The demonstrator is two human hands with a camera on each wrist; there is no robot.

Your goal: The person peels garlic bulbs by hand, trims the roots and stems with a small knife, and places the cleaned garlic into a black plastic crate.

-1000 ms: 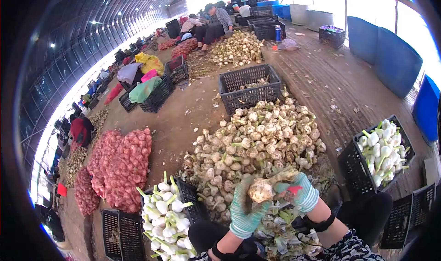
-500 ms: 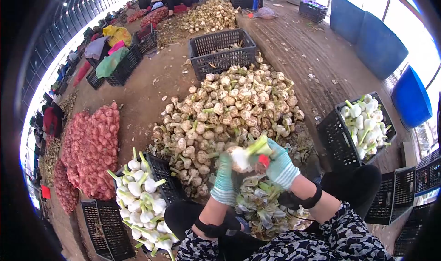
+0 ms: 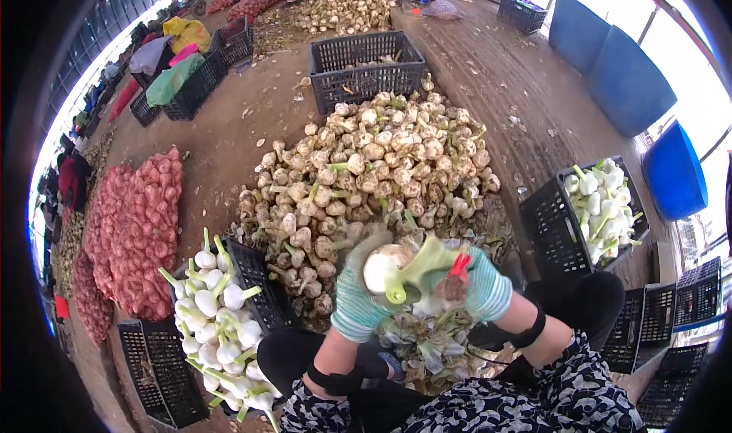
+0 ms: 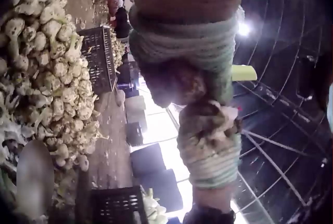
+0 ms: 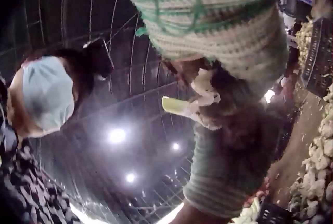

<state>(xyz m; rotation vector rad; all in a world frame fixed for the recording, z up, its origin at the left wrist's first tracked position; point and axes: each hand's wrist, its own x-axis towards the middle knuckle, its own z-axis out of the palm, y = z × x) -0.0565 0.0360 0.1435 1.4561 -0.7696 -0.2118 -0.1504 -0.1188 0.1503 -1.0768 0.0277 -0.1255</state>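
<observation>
In the head view, my gloved left hand [image 3: 360,292] grips a garlic bulb [image 3: 379,270], white on one side with soil-stained skin still on it. My gloved right hand [image 3: 488,287] pinches the pale green outer skin [image 3: 427,262] stretched off its stalk. A red strip [image 3: 460,264] shows at the right thumb. Both wrist views show the gloves close together, with a cut green stalk end [image 5: 175,105] poking out between them. Peeled husks [image 3: 435,349] lie below the hands. Beyond spreads a heap of unpeeled garlic [image 3: 396,147].
Crates of white peeled garlic stand at the left [image 3: 217,319] and right [image 3: 602,204]. A black crate [image 3: 366,75] sits behind the heap. Red net sacks [image 3: 137,235] lie at far left, empty-looking crates [image 3: 160,372] by the knees, and blue tubs [image 3: 675,170] along the right.
The bulb has gone from brown and dirty to partly white as its outer skin came away. The right hand has drawn the skin rightward. The head view has tilted down.
</observation>
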